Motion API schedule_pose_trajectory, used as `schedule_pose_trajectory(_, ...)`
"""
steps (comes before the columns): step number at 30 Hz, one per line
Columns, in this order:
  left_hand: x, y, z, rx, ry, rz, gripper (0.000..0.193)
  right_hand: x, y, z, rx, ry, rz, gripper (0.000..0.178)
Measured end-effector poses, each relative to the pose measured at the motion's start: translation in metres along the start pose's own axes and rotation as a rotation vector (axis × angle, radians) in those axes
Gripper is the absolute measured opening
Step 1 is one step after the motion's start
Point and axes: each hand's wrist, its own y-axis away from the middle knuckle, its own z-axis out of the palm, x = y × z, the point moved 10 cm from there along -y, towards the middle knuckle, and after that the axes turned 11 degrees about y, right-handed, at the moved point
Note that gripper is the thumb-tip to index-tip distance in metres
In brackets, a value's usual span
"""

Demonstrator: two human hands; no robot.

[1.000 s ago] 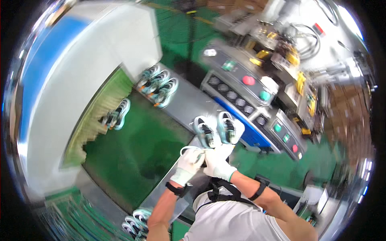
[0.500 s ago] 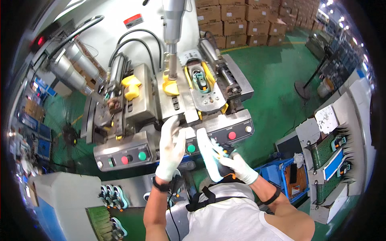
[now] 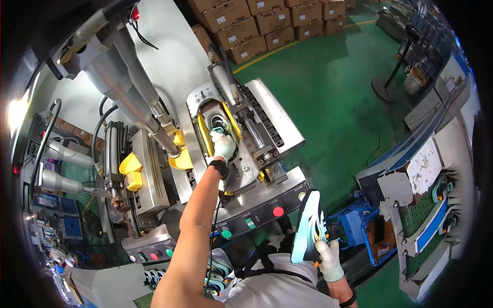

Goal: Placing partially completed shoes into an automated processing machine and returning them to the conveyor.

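Observation:
My left hand [image 3: 224, 146], in a white glove, reaches far forward onto a sneaker [image 3: 218, 123] with dark and teal parts. That sneaker lies between the yellow pads [image 3: 204, 134] of the machine's right-hand station. The fingers are closed about its ankle part, and the hand hides much of the shoe. Near my body on the right, my gloved right hand [image 3: 328, 258] holds a second sneaker [image 3: 310, 228] by its upper. This one is tilted, toe up, with its pale mint and white sole side toward the left.
Metal press cylinders [image 3: 123, 77] stand left of my left arm. Along the machine's front runs a control panel [image 3: 262, 213] with coloured buttons. A blue bin [image 3: 354, 223] and a rack [image 3: 416, 210] are at right. Several sneakers [image 3: 218, 267] lie below the panel. Cardboard boxes [image 3: 267, 25] are stacked behind.
My left hand has gone forward from before the panel to the sneaker in the machine. My right hand has carried the other sneaker right and lower. The view has shifted to the right.

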Motion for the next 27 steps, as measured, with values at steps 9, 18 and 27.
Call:
schedule_pose_trajectory(9, 0.013, 0.079, -0.113, -0.232, 0.820, -0.095, 0.026, -0.055, -0.070, 0.098, -0.135, 0.189, -0.114, 0.048)
schedule_pose_trajectory(18, -0.048, 0.384, -0.284, -0.197, 0.510, -0.409, 0.047, -0.029, -0.358, 0.320, -0.488, 1.106, -0.178, 0.064)
schedule_pose_trajectory(27, -0.156, 0.774, -0.359, 0.458, 0.055, -1.022, 0.040, 0.062, -0.418, 0.395, -0.124, 1.597, -0.733, 0.035)
